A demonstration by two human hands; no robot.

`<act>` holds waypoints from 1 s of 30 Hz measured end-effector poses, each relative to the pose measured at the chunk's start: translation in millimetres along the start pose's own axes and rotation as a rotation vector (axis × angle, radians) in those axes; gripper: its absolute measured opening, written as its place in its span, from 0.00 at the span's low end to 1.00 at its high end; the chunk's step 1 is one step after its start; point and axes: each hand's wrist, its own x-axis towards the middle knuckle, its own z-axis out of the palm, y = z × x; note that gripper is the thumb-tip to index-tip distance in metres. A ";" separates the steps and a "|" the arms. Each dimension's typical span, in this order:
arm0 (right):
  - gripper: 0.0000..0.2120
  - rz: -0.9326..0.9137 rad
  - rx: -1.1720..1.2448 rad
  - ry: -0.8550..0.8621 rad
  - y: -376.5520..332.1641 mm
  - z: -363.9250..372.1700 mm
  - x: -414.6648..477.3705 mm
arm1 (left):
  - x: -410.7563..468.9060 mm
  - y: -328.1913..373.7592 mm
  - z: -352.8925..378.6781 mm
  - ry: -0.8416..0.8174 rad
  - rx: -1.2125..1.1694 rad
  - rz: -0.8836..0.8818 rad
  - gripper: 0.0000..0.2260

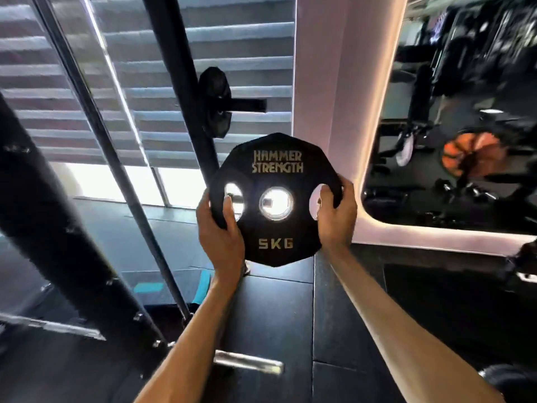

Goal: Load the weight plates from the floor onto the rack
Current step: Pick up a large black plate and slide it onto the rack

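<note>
Behind the raised 5 kg plate [277, 225] the rack upright [177, 77] loses its foot and the mirror [465, 112] blurs, while left hand [220, 228] and right hand [337, 216], arms outstretched, grip its side cut-outs below the peg [247, 105].

The weight plate [276, 199] is held upright mid-view, with the left hand [220, 228] gripping its rim at 8 o'clock and the right hand [337, 216] gripping at 3 o'clock. Behind it at 11 o'clock stands the rack upright [186, 82], whose peg [247, 105] carries a second plate [215, 101] set against the upright. The mirror [465, 112] lies at 2 o'clock, a lower peg [250, 363] at 6 o'clock.
</note>
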 end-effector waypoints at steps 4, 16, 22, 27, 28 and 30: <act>0.17 -0.046 0.074 0.030 8.0 37.5 53.6 | 51.2 -5.2 45.0 0.016 -0.074 0.067 0.16; 0.15 -0.155 0.072 0.103 51.5 150.2 192.3 | 183.2 -42.7 152.4 0.026 -0.102 0.146 0.16; 0.19 -0.152 0.098 0.110 77.2 183.7 239.2 | 216.1 -58.5 194.7 0.033 -0.092 0.161 0.15; 0.17 -0.135 0.149 0.048 112.1 206.0 282.5 | 228.8 -76.8 234.3 0.042 -0.044 0.145 0.11; 0.18 -0.119 0.157 0.031 119.3 210.9 291.5 | 229.9 -80.1 242.2 0.053 -0.030 0.140 0.10; 0.16 -0.104 0.170 0.005 134.1 220.8 309.3 | 232.2 -87.5 258.9 0.077 0.005 0.121 0.10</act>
